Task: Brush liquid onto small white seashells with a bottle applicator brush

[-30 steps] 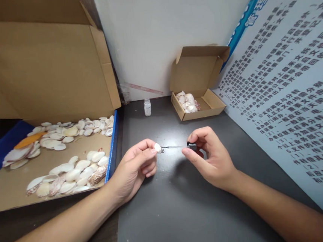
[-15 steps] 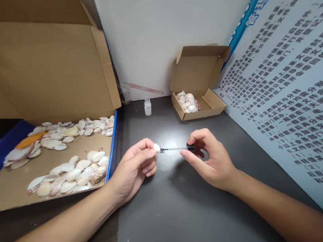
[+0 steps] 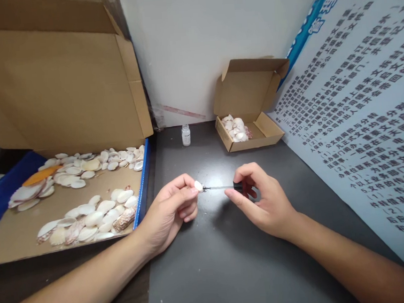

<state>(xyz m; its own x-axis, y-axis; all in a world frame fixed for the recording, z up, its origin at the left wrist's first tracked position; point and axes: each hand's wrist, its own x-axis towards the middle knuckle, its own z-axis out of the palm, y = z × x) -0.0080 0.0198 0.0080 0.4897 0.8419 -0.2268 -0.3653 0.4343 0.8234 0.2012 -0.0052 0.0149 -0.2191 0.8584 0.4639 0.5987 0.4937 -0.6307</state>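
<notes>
Between thumb and fingers, my left hand (image 3: 174, 203) pinches a small white shell (image 3: 198, 186) above the dark table (image 3: 198, 274). My right hand (image 3: 262, 198) grips the black cap of a thin brush applicator (image 3: 238, 185). The applicator's stem points left, and its dark tip is at the shell's right edge; whether the two touch is hard to tell. Behind the hands stands a small uncapped glass bottle (image 3: 185, 135) with a label.
On the left is a large open box (image 3: 143, 175) with blue sides, holding many shells and an orange piece. An open small cardboard box (image 3: 258, 142) with shells stands back right. A printed sheet (image 3: 362, 123) rises on the right, and a white panel (image 3: 213, 37) behind.
The whole view has shifted slightly. Both hands keep their holds, and the shell sits marginally closer to the applicator's cap.
</notes>
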